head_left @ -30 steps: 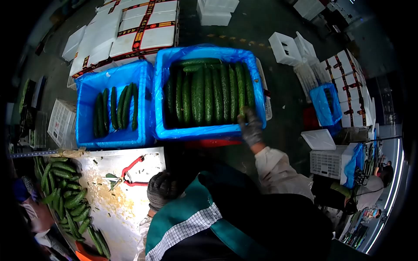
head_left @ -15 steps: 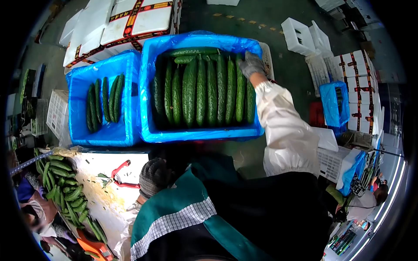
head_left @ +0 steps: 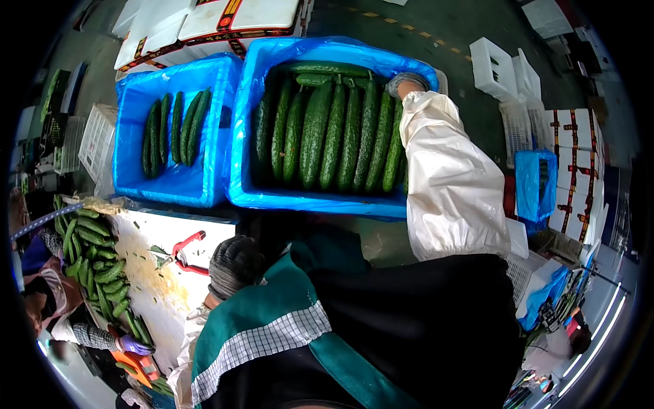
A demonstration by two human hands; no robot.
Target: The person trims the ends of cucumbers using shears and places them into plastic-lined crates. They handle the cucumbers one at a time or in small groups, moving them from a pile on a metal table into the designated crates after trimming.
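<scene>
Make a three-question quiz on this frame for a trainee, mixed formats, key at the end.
1. True or false: the red-handled shears lie on the table.
2. Which of the wearer's hands is at the fuller crate of cucumbers? A) left; B) right; C) both.
3. Fill in: the smaller crate beside it has a lining coloured ____.

Key:
1. True.
2. B, the right hand.
3. Blue.

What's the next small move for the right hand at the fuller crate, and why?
I'd probably have the right hand press the rightmost visible cucumber snugly against the row: the hand is at the far right corner of the fuller crate, near that cucumber's far end. Whether it grips anything is hidden.
</scene>
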